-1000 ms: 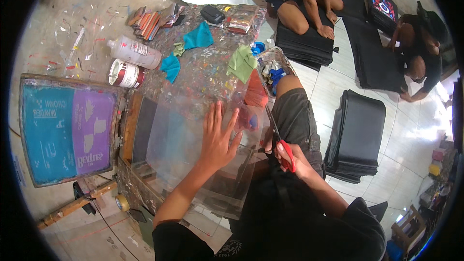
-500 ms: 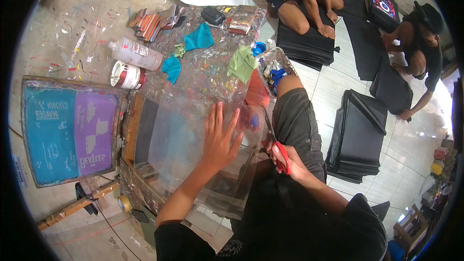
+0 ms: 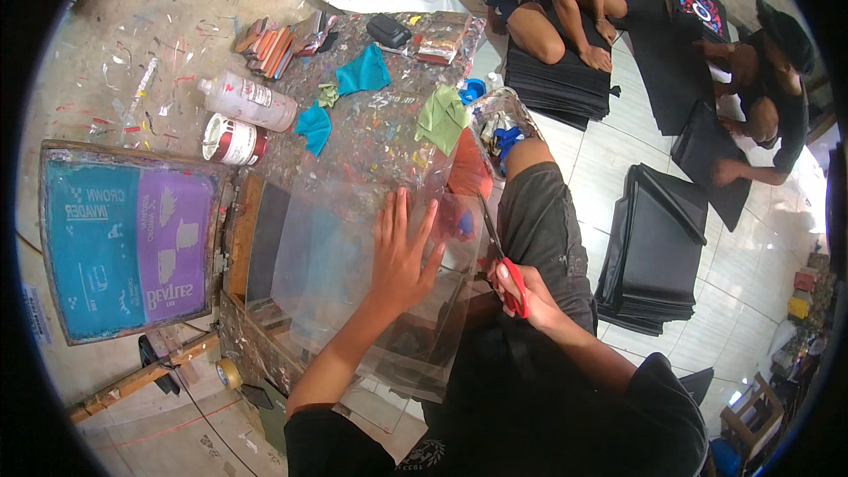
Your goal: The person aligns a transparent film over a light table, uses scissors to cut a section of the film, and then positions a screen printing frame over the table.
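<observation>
I am pressing my left hand (image 3: 402, 252) flat, fingers spread wide, on a big clear plastic sheet (image 3: 353, 283). The sheet is lying over the near edge of the paint-stained table (image 3: 380, 132) and hanging toward my lap. My right hand (image 3: 521, 287) is wrapped around the red handles of the scissors (image 3: 503, 256), just beside the right edge of the sheet. The thin blades are pointing away from me along that edge. I cannot tell how far the blades are parted.

Past the sheet, farther from me, a green rag (image 3: 442, 117) and two teal rags (image 3: 362, 71) are lying on the table. A white bottle (image 3: 247, 99) is lying on its side, and a round tin (image 3: 231, 140) is sitting next to it, both beyond the sheet's far left corner. To the left of the sheet a printing screen (image 3: 128, 238) in blue and purple is resting in its wooden frame.

To the right of the sheet, past my knee, a stack of black cloth (image 3: 658, 256) is sitting on the tiled floor. Two other people are sitting on the floor far beyond the sheet, with more black cloth around them.
</observation>
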The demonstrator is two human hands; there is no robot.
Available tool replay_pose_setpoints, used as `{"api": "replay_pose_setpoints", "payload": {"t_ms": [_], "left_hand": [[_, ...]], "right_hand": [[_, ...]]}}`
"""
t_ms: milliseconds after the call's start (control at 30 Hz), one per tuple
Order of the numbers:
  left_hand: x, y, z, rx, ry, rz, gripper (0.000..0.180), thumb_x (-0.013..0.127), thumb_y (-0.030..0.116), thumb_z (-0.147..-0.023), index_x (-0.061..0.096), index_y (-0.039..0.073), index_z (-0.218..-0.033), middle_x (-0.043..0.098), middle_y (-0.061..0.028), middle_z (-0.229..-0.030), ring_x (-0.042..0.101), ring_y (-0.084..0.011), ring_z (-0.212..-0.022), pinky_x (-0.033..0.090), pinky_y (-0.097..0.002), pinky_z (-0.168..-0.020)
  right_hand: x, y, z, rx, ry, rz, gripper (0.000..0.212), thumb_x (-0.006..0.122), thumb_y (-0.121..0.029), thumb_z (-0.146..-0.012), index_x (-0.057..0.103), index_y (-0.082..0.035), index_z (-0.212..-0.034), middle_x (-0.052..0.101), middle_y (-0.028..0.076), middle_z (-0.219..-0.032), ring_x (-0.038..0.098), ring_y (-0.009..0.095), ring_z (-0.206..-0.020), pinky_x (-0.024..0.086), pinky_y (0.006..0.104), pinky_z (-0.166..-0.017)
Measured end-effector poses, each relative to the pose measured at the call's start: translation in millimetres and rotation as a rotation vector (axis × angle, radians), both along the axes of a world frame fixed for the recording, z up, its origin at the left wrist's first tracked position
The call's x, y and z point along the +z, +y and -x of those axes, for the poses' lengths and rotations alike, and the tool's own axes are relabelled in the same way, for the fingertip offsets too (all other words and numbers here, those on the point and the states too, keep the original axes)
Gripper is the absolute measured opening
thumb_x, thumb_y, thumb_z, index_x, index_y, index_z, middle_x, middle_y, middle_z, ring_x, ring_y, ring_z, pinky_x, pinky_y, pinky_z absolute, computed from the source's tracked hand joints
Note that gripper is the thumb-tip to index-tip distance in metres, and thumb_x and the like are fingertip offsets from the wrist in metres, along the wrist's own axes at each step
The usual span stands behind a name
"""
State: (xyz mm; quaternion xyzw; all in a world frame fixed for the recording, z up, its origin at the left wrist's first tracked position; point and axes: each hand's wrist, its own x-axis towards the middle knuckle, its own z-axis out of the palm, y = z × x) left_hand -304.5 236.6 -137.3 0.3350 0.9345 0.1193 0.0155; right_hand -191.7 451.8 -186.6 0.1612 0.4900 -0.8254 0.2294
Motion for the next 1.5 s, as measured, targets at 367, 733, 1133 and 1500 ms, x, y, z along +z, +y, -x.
{"api": "replay_pose_setpoints", "payload": {"t_ms": [367,733,1133,1500], "left_hand": [[1.4,0.0,-0.9,0.004,-0.012,0.018,0.06,0.046,0.037,-0.103,0.034,0.01,-0.156,0.016,-0.0322,-0.16,0.019,-0.053,-0.146,0.017,-0.0627,-0.117],[3.2,0.7,-0.1,0.001,-0.012,0.021,0.06,0.047,0.036,-0.102,0.034,0.012,-0.156,0.017,-0.0321,-0.16,0.019,-0.0532,-0.146,0.018,-0.0625,-0.117],[2.3,-0.3,-0.5,0.003,-0.023,0.022,0.061,0.047,0.035,-0.102,0.033,0.013,-0.157,0.016,-0.0316,-0.161,0.019,-0.0534,-0.146,0.018,-0.0623,-0.117],[2.8,-0.4,0.0,-0.003,-0.026,0.024,0.06,0.044,0.037,-0.103,0.032,0.014,-0.157,0.015,-0.0313,-0.161,0.019,-0.0533,-0.146,0.018,-0.062,-0.117]], "right_hand": [[-2.9,-1.0,-1.7,-0.009,-0.01,-0.012,0.051,0.055,-0.055,-0.1,0.058,-0.007,-0.082,0.046,-0.004,-0.062,0.045,0.005,-0.052,0.036,0.0237,-0.047],[0.8,15.2,0.3,0.032,-0.027,-0.08,0.055,0.061,-0.057,-0.096,0.07,-0.002,-0.092,0.045,-0.005,-0.06,0.045,0.006,-0.051,0.036,0.0243,-0.047],[-4.0,39.2,5.6,0.13,-0.028,-0.173,0.054,0.066,-0.054,-0.094,0.074,0.0,-0.096,0.047,-0.004,-0.057,0.046,0.006,-0.049,0.034,0.0249,-0.045],[0.7,59.0,14.9,0.195,-0.022,-0.271,0.052,0.07,-0.054,-0.091,0.072,-0.003,-0.081,0.049,-0.003,-0.056,0.048,0.007,-0.05,0.035,0.0265,-0.046]]}}
